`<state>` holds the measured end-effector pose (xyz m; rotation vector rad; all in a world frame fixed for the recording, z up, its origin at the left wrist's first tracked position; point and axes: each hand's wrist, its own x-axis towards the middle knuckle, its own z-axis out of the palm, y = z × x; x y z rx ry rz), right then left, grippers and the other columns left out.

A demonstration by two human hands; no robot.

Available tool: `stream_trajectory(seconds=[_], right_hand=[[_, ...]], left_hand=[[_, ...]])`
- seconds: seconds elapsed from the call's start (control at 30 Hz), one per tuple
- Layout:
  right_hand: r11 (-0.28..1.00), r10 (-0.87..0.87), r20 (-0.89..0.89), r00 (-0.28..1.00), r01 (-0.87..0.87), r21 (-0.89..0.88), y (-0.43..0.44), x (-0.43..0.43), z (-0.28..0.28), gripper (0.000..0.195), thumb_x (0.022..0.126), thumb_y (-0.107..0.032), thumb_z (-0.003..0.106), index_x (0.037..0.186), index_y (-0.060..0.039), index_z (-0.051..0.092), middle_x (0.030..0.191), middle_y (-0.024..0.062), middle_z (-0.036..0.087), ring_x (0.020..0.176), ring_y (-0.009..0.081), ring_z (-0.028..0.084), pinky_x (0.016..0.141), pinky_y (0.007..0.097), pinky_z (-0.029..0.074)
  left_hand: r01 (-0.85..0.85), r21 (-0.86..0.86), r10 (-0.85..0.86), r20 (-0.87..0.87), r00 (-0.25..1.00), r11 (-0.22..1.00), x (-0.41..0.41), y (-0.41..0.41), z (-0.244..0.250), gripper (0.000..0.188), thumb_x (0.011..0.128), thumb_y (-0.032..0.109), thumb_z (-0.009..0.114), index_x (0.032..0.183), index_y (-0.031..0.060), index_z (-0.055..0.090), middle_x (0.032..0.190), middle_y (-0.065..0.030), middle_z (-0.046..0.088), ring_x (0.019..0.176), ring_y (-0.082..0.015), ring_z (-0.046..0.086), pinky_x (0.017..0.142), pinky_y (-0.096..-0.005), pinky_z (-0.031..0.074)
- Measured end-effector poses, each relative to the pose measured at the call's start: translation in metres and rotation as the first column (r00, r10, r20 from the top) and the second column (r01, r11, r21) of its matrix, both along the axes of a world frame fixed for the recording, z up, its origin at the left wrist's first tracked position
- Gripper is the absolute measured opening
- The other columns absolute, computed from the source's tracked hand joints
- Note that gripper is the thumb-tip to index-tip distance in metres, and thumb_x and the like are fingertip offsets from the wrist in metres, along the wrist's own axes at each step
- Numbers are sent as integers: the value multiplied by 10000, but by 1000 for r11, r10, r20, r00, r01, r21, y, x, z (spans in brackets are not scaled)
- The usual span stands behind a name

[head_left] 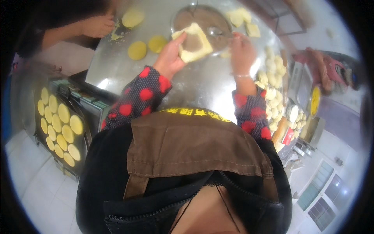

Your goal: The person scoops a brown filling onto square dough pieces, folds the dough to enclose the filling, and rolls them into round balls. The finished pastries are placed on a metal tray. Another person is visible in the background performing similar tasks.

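A square pale-yellow dough sheet with a brown filling spread on its middle lies on the fingers of my left hand, the thumb over its left edge. Beyond it stands a wide round metal bowl of brown filling. My right hand, slightly blurred, is closed at the bowl's right rim, around what looks like a thin utensil's handle; a shiny rounded piece in the filling may be its head. Flat yellow dough rounds rest on the metal table left of my left hand.
A co-worker's hand is at the table's far left. Dough pieces lie beyond my right hand, and many dough balls along the right side. At the left, a dark griddle holds rows of flat dough rounds.
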<state>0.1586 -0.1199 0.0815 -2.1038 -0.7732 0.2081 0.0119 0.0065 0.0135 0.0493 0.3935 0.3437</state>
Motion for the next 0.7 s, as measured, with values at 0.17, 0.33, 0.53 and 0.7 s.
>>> stream_trajectory(seconds=[0.17,0.33,0.53,0.7], right_hand=[[951,237,163,958,-194,-242,-20,4,-33,219,809,-135,605,1005,-55,661,756,98,657,673,186,635,612,279,494],[836,549,-35,835,-547,38,-41,-39,10,314,754,-23,657,1058,-103,669,942,102,646,770,192,626,681,281,502],[789,605,-40,795,-592,164,-85,-39,16,236,746,-15,671,977,-65,678,954,98,639,737,176,631,675,273,509],[832,528,-142,837,-477,284,-132,-51,18,146,749,-19,670,894,-15,658,911,92,639,709,151,634,641,257,511]], left_hand=[[79,202,-49,-152,987,976,-26,-6,22,383,984,217,405,1292,-7,368,1259,-179,479,1122,-333,537,863,-500,515],[182,223,-152,-148,977,958,-50,-34,51,368,982,220,413,1277,1,398,1216,-147,525,1074,-285,576,776,-435,558],[277,289,-218,-222,951,916,-55,-80,72,368,963,215,464,1278,32,409,1201,-115,537,1056,-247,584,742,-392,559],[328,370,-199,-346,917,869,-52,-134,87,365,946,214,506,1264,49,437,1181,-95,551,1009,-214,592,681,-347,548]])
